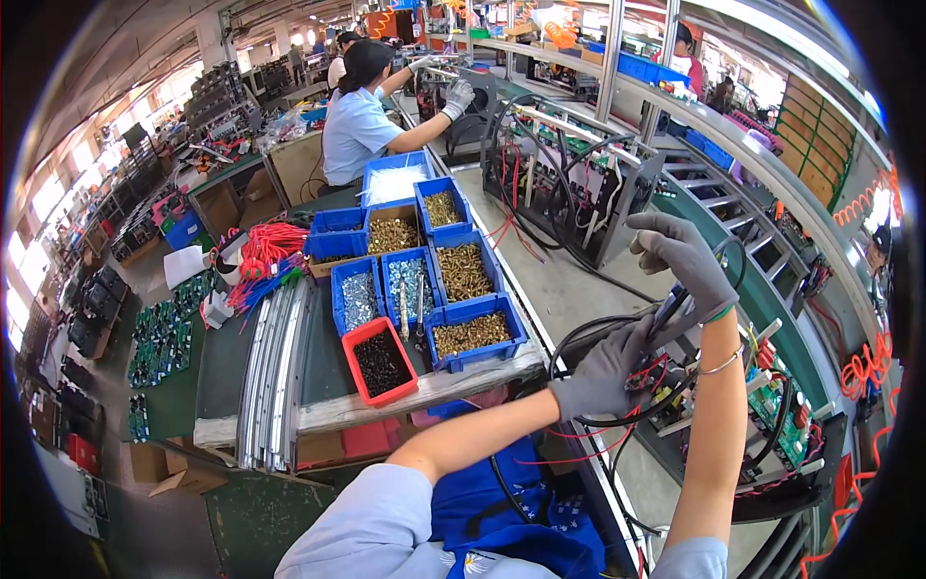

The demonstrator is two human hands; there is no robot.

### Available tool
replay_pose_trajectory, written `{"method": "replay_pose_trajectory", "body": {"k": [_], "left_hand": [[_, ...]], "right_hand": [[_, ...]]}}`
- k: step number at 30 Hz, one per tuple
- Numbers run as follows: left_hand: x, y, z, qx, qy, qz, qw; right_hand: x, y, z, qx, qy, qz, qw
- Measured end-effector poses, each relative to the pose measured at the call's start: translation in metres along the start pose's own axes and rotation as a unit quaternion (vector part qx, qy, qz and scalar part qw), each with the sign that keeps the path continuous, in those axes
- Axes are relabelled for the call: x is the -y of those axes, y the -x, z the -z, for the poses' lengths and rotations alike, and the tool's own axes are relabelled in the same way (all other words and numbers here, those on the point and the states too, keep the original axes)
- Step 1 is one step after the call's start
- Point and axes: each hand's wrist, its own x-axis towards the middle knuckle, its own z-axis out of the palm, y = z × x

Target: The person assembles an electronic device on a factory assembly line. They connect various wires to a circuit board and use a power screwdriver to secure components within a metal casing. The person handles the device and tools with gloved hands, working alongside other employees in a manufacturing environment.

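Note:
My left hand (610, 374), in a grey glove, is closed around a black cable (585, 338) beside an open chassis with green circuit boards (793, 425). Just above it is my right hand (687, 262), also gloved, its bent fingers raised and apart with nothing visible in them. A loop of black cable shows behind the right wrist. Thin red wires (588, 431) hang below the left hand. Where the hands overlap, the cable's path is partly hidden.
Blue bins (471, 335) of brass and silver fasteners and a red bin (379, 362) of black screws stand left. Metal strips (273, 372) lie beside them. Another wired chassis (569, 183) sits ahead; a co-worker (362, 125) works beyond. Orange coiled hoses (865, 367) hang right.

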Motion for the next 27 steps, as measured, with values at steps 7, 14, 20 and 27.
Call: {"method": "replay_pose_trajectory", "body": {"k": [7, 14, 20, 27], "left_hand": [[0.022, 0.0, -0.031, -0.07, 0.051, 0.087, 0.992], [0.024, 0.003, -0.043, -0.129, 0.076, 0.057, 0.987], [0.023, 0.001, -0.043, -0.121, 0.069, 0.071, 0.988], [0.024, 0.001, -0.043, -0.117, 0.074, 0.06, 0.988]], "right_hand": [[0.004, -0.002, -0.004, -0.004, 0.018, 0.014, 1.0], [0.009, -0.001, -0.009, -0.005, 0.039, 0.0, 0.999], [0.011, -0.002, -0.011, -0.003, 0.033, 0.002, 0.999], [0.009, -0.001, -0.012, -0.004, 0.033, 0.005, 0.999]]}}
